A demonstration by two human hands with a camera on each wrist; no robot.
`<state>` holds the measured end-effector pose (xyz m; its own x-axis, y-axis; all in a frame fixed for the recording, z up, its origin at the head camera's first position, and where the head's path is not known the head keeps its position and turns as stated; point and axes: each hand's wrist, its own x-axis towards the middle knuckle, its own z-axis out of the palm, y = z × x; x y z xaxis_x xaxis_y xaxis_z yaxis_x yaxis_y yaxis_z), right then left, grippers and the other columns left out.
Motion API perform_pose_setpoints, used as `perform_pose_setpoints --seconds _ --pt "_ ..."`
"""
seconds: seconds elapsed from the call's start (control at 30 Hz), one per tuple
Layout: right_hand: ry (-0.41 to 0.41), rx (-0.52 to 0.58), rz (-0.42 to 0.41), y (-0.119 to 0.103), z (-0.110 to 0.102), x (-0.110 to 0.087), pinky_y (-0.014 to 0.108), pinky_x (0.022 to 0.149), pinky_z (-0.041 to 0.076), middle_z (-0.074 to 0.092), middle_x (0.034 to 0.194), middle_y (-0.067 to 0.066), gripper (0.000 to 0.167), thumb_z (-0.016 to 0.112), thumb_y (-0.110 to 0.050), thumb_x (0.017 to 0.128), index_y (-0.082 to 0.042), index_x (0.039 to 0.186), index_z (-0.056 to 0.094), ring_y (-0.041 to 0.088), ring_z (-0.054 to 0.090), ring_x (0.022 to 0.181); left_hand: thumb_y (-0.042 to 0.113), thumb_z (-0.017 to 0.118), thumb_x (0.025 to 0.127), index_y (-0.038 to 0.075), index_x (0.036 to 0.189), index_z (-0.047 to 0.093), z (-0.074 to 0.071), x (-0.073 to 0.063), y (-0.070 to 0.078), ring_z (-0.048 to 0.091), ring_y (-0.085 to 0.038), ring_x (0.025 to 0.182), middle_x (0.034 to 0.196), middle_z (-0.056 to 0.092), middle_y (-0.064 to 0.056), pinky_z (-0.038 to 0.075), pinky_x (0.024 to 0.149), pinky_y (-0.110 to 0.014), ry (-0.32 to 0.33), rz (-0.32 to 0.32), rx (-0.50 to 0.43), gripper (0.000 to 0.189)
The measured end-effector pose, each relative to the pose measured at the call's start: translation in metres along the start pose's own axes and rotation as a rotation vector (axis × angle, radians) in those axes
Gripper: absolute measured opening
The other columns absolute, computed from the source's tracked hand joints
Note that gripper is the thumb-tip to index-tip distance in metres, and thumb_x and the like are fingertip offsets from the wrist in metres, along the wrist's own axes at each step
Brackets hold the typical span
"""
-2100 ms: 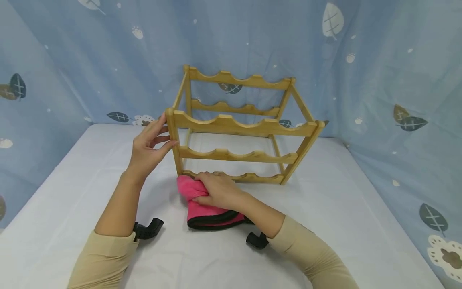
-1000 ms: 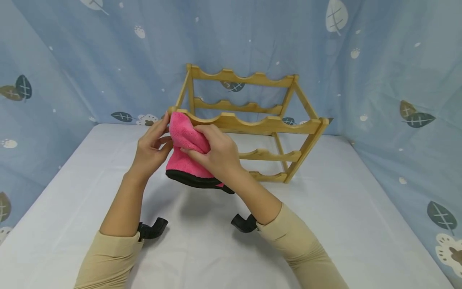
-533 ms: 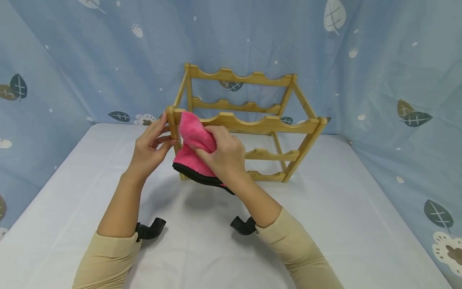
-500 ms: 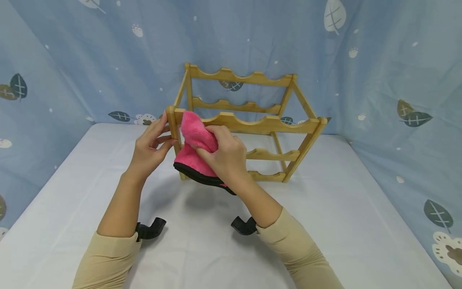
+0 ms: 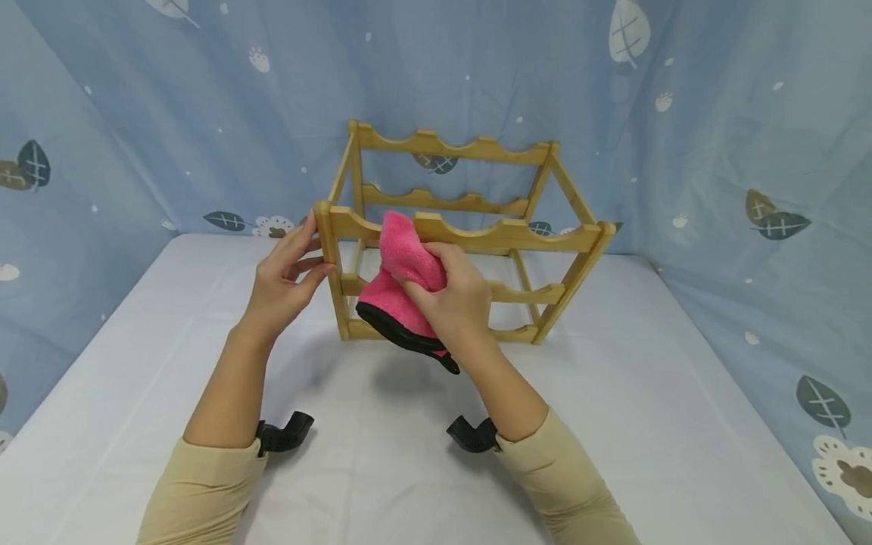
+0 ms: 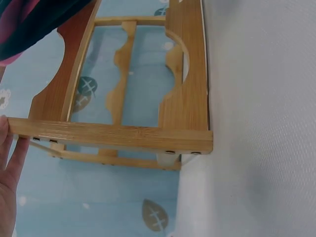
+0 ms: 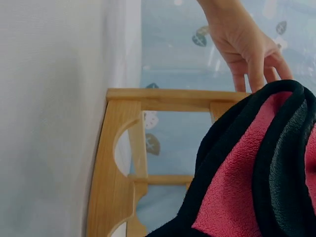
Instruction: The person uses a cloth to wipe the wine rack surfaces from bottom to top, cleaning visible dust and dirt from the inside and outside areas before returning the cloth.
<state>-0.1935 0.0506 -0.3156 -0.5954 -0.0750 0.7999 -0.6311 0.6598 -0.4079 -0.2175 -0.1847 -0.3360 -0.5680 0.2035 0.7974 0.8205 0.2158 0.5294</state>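
A wooden wine rack (image 5: 507,236) with scalloped rails stands on the white-covered table. My left hand (image 5: 282,276) grips its front left post, thumb in front and fingers on the outer side. In my right hand (image 5: 456,299) is a bunched pink cloth (image 5: 402,265) with a black border, pressed close against the front top rail. The lower part of the cloth hangs over the middle rail. In the right wrist view the cloth (image 7: 232,197) fills the lower right, hiding the right fingers. The left wrist view shows the post (image 6: 113,134) lengthwise with left fingertips at its end.
A blue curtain (image 5: 272,113) printed with leaves hangs behind and beside the table (image 5: 647,424). Black camera mounts (image 5: 284,433) sit on both wrists, close above the tabletop.
My right hand has lifted the cloth from the tabletop to the rack's left post, then slid it rightward along the front top rail. The left hand keeps its grip on the post.
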Motion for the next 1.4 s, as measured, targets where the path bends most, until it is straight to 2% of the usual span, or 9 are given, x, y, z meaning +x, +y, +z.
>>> perform_pose_setpoints --seconds 0.23,0.43,0.77,1.0,1.2,1.4 --pt "0.025 0.037 0.048 0.008 -0.009 -0.004 0.032 0.077 0.059 0.066 0.103 0.009 0.045 0.081 -0.024 0.075 -0.005 0.109 0.060 0.021 0.065 0.090 -0.028 0.060 0.073 -0.003 0.143 0.032 0.000 -0.001 -0.001 0.053 -0.001 0.114 0.137 0.045 0.011 0.049 0.092 -0.015 -0.002 -0.017 0.025 0.079" --pt "0.049 0.027 0.099 0.016 -0.017 -0.007 0.034 0.078 0.058 0.066 0.105 0.010 0.042 0.080 -0.022 0.077 -0.004 0.109 0.060 0.022 0.063 0.093 -0.029 0.059 0.072 -0.004 0.143 0.031 -0.001 -0.001 -0.001 0.053 -0.002 0.115 0.138 0.044 0.010 0.050 0.092 -0.017 -0.010 0.005 0.012 0.080" --pt "0.090 0.021 0.138 0.030 -0.034 -0.008 0.037 0.079 0.058 0.065 0.105 0.011 0.043 0.081 -0.022 0.076 -0.003 0.108 0.060 0.023 0.062 0.094 -0.029 0.059 0.072 -0.003 0.143 0.030 0.000 -0.001 -0.001 0.054 -0.004 0.115 0.138 0.044 0.010 0.050 0.093 -0.018 -0.009 -0.001 -0.016 0.081" --pt "0.117 -0.044 0.137 0.040 -0.048 -0.010 0.041 0.078 0.058 0.066 0.104 0.014 0.044 0.081 -0.023 0.075 -0.001 0.107 0.061 0.026 0.063 0.093 -0.031 0.058 0.072 -0.003 0.143 0.030 -0.001 -0.001 -0.002 0.054 -0.006 0.115 0.138 0.046 0.006 0.050 0.093 -0.019 0.009 0.007 -0.032 0.081" --pt "0.135 -0.051 0.143 0.048 -0.057 -0.014 0.043 0.079 0.057 0.065 0.104 0.015 0.042 0.081 -0.021 0.075 0.000 0.106 0.062 0.027 0.062 0.096 -0.031 0.058 0.072 -0.002 0.143 0.029 0.000 -0.002 -0.002 0.053 -0.005 0.116 0.138 0.044 0.009 0.050 0.093 -0.019 -0.010 0.002 -0.032 0.082" --pt "0.159 -0.054 0.180 0.053 -0.065 -0.015 0.043 0.079 0.056 0.065 0.105 0.014 0.044 0.082 -0.021 0.074 0.000 0.108 0.063 0.026 0.062 0.096 -0.031 0.057 0.073 -0.003 0.143 0.029 0.000 -0.001 -0.001 0.053 -0.005 0.116 0.139 0.044 0.007 0.050 0.094 -0.019 -0.010 0.003 -0.034 0.081"
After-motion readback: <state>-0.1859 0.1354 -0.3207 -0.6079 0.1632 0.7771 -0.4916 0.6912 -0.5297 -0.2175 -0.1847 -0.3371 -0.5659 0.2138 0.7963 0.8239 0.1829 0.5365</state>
